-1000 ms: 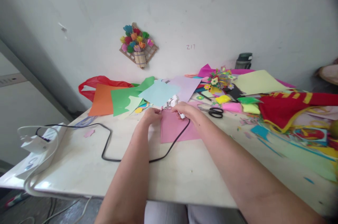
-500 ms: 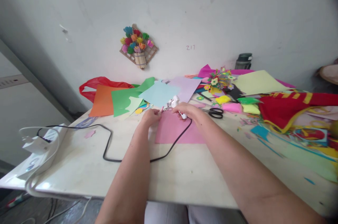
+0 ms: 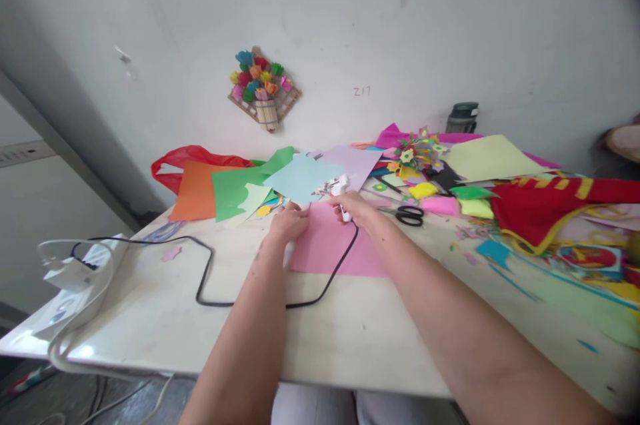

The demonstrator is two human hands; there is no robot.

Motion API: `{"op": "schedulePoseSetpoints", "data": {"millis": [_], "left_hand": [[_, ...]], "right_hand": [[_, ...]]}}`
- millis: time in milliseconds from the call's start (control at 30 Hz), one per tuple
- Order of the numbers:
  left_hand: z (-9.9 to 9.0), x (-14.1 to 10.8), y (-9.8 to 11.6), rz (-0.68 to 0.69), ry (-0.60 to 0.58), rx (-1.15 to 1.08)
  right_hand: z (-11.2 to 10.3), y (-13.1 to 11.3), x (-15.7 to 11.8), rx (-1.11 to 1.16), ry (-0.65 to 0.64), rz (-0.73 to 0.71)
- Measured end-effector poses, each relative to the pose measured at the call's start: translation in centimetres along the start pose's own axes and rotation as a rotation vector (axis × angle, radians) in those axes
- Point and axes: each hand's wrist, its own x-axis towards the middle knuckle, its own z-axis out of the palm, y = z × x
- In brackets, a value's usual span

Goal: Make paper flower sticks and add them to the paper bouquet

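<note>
My right hand (image 3: 351, 207) is wrapped round a white hot glue gun (image 3: 345, 213), whose nozzle end points left over the upper edge of a pink sheet (image 3: 340, 248). A black cord (image 3: 330, 285) runs from the gun's handle, over the sheet and beneath my left forearm. At the sheet's upper left corner is my left hand (image 3: 289, 223), its fingers drawn together. A tiny reddish sliver shows by those fingertips; whether they grip it or the sheet's edge is too small to tell. Behind the gun lies a light blue sheet (image 3: 300, 175).
Black-handled scissors (image 3: 410, 215) lie right of my right hand. Orange (image 3: 194, 191) and green sheets (image 3: 233, 191) are at back left. Clay packs (image 3: 440, 205), paper flowers (image 3: 417, 151) and a red cloth (image 3: 540, 211) crowd the right. A power strip (image 3: 90, 285) stands at the left edge.
The glue gun in my right hand has shifted slightly right and up. My left hand has turned a little, its back now showing more, and the pink sheet has slid slightly left.
</note>
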Motion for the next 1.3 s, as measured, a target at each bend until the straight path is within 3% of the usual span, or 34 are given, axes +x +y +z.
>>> {"op": "schedulePoseSetpoints", "data": {"millis": [233, 433, 500, 667, 800, 967, 1133, 1300], "left_hand": [[-0.3, -1.0, 1.8, 0.010, -0.034, 0.140], [1.3, -0.6, 0.0, -0.010, -0.191, 0.137], [1.4, -0.6, -1.1, -0.012, -0.157, 0.153], [0.8, -0.8, -1.8, -0.205, 0.027, -0.022], [0.9, -0.7, -0.3, -0.051, 0.087, -0.056], [1.6, -0.5, 1.3, 0.101, 0.115, 0.115], [1.9, -0.7, 1.9, 0.096, 0.170, 0.127], [1.8, -0.8, 1.4, 0.012, 0.124, 0.043]], "right_hand": [[0.7, 0.8, 0.8, 0.139, 0.036, -0.010], [1.9, 1.5, 1.2, 0.337, 0.048, -0.037], [2.0, 1.6, 1.2, 0.402, 0.038, -0.055], [2.0, 1.5, 1.2, 0.512, 0.047, -0.077], [1.9, 1.5, 1.1, 0.565, 0.054, -0.068], [2.0, 1.8, 1.2, 0.592, 0.057, -0.083], [2.1, 1.9, 1.0, 0.580, 0.051, -0.089], [2.2, 2.1, 1.0, 0.542, 0.068, -0.100]]}}
